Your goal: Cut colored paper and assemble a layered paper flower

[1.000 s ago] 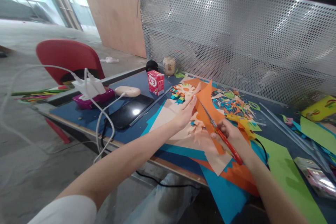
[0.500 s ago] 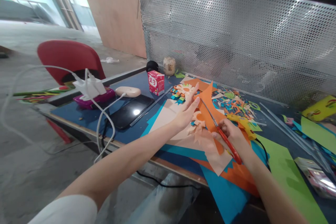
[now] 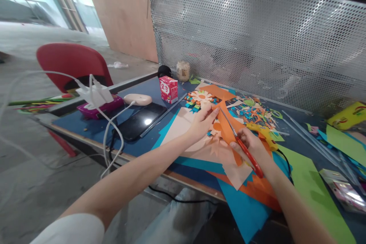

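My right hand (image 3: 250,145) is closed around the red handles of a pair of scissors (image 3: 242,145), whose blades point up and left. Pinched in my left hand (image 3: 201,122) is a piece of orange paper (image 3: 227,124), and the scissor blades lie against it near my left fingertips. Under the hands spread sheets of pale peach paper (image 3: 183,129) and blue paper (image 3: 197,163). A cut paper flower (image 3: 201,96) with an orange centre lies just beyond my left hand. A yellow glue gun (image 3: 264,135) sits behind my right hand, partly hidden by it.
Paper scraps (image 3: 254,112) are heaped before the perforated metal screen (image 3: 243,34). To the left are a pink box (image 3: 168,89), a black phone (image 3: 141,122) and a purple power strip (image 3: 100,106) with loose white cables. Green paper (image 3: 311,187) and a clear plastic case (image 3: 343,190) lie right.
My left fingers, stretched out before, have curled in to pinch the orange paper. The paper's upper tip has come down and left a little. The scissors stay in my right hand.
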### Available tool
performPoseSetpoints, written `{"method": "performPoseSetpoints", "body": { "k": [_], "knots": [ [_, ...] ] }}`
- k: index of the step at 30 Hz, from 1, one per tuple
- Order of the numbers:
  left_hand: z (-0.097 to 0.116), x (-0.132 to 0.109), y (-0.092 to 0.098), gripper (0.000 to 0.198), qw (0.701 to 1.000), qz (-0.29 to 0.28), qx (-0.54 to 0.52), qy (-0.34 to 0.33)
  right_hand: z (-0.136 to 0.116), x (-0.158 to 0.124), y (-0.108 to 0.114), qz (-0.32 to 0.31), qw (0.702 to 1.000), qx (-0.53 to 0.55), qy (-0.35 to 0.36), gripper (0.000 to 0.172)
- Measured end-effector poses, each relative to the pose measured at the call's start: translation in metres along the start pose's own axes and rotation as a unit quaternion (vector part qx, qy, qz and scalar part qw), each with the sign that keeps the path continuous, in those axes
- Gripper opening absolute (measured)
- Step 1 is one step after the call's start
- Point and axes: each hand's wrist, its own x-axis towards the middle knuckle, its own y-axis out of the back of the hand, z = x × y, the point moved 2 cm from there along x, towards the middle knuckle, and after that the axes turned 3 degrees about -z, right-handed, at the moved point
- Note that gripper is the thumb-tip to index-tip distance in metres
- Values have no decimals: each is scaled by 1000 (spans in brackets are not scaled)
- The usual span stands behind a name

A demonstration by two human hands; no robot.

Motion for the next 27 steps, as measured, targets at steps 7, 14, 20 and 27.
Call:
{"method": "performPoseSetpoints", "body": {
  "k": [7,14,20,27],
  "knots": [
    [1,0,1,27,1000,-1,-5,-9,1,1,0,-6,1000,2,-9,32],
    [2,-1,-1,23,1000,-17,-6,-13,0,-1,1,-12,1000,4,-14,31],
    [3,-1,-1,20,999,-26,-1,-18,5,-1,0,-18,999,37,-32,32],
    [1,0,-1,21,999,-47,4,-19,0,0,2,-15,999,44,-22,32]
  ]
}}
